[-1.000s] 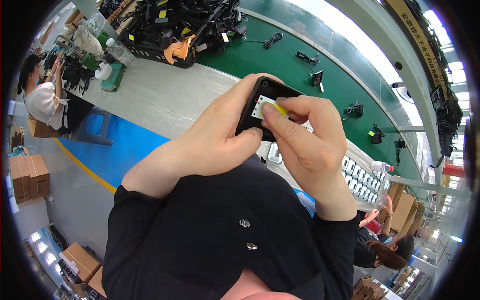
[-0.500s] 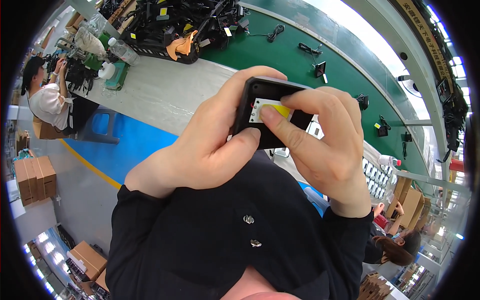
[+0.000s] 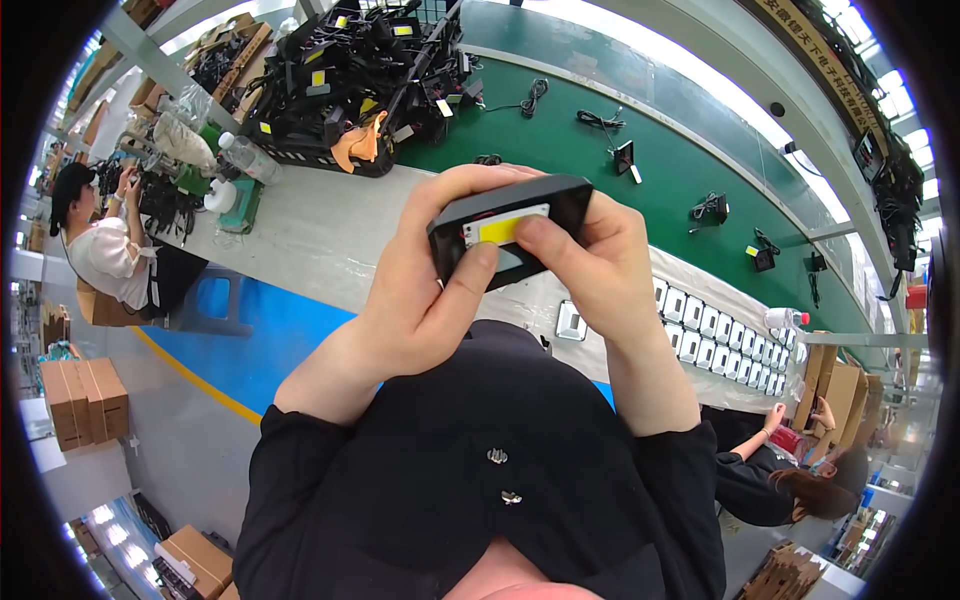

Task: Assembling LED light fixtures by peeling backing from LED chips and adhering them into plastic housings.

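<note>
Between my two hands, in front of my chest, is a black rectangular lamp housing (image 3: 514,199), tilted with its open face toward me. Inside it lies a white LED plate (image 3: 510,216) with a yellow strip. My left hand (image 3: 405,275) grips the housing's left end, its thumb at the plate's lower left corner. The right hand (image 3: 615,265) is wrapped round the other end, and its thumb presses on the plate near the right end of the yellow strip. Most of my fingers are hidden behind the housing.
A black crate (image 3: 372,165) heaped with cabled lamps stands beyond my left hand. Cabled lamps (image 3: 624,158) lie along the green belt (image 3: 560,130). To the right, rows of white-fronted lamp parts (image 3: 725,340) cover the pale worktop (image 3: 320,225). Co-workers sit at either side.
The housing has tilted and turned in my hands. My right thumb has shifted to the right along the plate, and my left thumb has come up onto its lower left corner.
</note>
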A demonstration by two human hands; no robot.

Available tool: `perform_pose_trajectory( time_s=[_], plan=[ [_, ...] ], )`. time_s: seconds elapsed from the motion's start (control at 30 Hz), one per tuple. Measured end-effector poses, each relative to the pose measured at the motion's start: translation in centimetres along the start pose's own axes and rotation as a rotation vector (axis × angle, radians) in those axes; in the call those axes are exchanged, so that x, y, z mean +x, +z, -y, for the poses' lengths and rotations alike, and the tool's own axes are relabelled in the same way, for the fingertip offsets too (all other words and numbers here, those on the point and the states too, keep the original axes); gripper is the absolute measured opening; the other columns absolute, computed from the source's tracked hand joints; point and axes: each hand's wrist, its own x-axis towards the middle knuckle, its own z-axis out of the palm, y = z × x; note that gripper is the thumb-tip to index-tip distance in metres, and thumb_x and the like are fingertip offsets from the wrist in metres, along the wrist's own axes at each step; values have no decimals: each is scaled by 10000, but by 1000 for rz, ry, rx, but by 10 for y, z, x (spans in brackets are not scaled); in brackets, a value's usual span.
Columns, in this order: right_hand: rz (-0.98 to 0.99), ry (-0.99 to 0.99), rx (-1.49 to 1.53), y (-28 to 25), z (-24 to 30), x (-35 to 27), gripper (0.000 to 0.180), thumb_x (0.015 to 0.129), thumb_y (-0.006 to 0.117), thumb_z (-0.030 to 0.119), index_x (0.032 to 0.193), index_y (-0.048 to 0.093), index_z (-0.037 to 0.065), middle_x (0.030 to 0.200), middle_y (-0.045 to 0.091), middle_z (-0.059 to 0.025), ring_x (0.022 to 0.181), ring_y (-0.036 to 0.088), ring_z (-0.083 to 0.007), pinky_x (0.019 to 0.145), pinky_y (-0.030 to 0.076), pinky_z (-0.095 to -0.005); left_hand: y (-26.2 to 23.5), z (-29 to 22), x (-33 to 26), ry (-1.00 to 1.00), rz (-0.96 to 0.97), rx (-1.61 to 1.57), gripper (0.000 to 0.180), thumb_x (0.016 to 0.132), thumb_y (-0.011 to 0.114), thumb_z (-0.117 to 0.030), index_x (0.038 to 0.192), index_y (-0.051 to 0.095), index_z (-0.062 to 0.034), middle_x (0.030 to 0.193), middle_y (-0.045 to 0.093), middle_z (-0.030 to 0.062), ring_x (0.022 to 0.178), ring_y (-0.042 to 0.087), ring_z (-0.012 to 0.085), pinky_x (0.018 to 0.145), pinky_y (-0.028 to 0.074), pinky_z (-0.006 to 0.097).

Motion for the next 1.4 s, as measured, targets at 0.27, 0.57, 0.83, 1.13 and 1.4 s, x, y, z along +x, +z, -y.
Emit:
perform_pose_trajectory(
  time_s=[0.27,0.57,0.83,1.13,1.4],
  plan=[
    [-2,45,-141,11,-21,32,143,831,654,115,873,654,-21,728,639,-27,675,536,-52,585,433,-217,-22,30,6,94,-174,83,249,911,457,15,1160,458,11,1103,579,151,997,570,188,871,440,283],
    [-88,224,-224,-5,-92,70,302,908,553,149,1184,565,26,930,615,-18,824,522,-53,702,436,-220,-91,113,36,-151,-206,62,271,885,467,-20,1156,468,-29,1167,534,113,1081,519,206,948,397,318],
    [-253,594,-939,-105,-224,40,374,783,631,224,1114,612,51,984,645,-149,897,619,-297,808,482,-363,-312,154,174,155,-641,310,166,813,676,-63,907,566,18,871,581,44,717,535,113,634,450,234],
    [-148,883,-1265,-86,-304,18,463,742,700,336,1111,569,88,1094,540,-149,1050,539,-307,881,458,-400,-377,258,204,-179,-862,63,347,804,662,-40,1044,465,113,1057,562,180,828,607,254,655,571,333],
    [-430,741,-962,-100,-310,14,238,811,560,245,871,619,23,845,643,-183,858,627,-312,754,478,-399,-395,284,205,-421,-644,1153,690,616,763,-457,968,581,107,958,617,249,912,605,348,765,498,389]
  ],
)
